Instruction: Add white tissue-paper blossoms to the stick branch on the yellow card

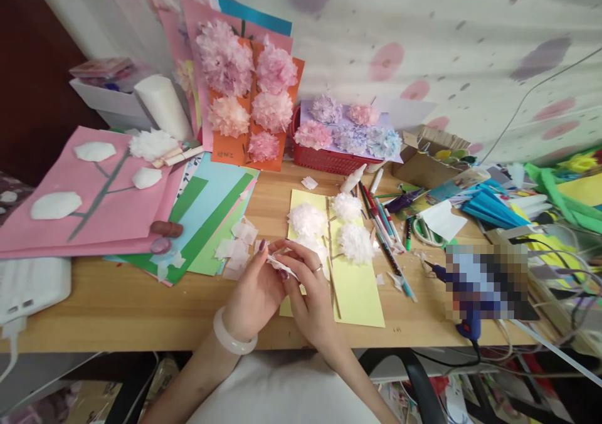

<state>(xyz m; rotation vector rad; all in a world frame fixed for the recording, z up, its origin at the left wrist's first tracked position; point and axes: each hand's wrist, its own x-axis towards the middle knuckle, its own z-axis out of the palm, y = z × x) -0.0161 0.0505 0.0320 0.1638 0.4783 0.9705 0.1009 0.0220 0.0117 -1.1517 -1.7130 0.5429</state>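
Observation:
My left hand (256,292) and my right hand (305,286) meet over the front of the wooden desk. Between their fingertips they pinch a small folded piece of white tissue paper (281,266). Just beyond lies a sheet of yellow paper (360,295) bearing a brown stem and several fluffy white paper flowers (356,243). One of those flowers is partly covered by my fingers. Loose squares of white tissue paper (237,248) are scattered left of my hands.
Pink paper with white shapes (141,214) and coloured sheets (195,223) lie left. Behind stand flower pictures (247,107) and a red basket (324,159). Pens (383,223) are right of the yellow sheet, with a blue glue gun (469,323) near the front edge.

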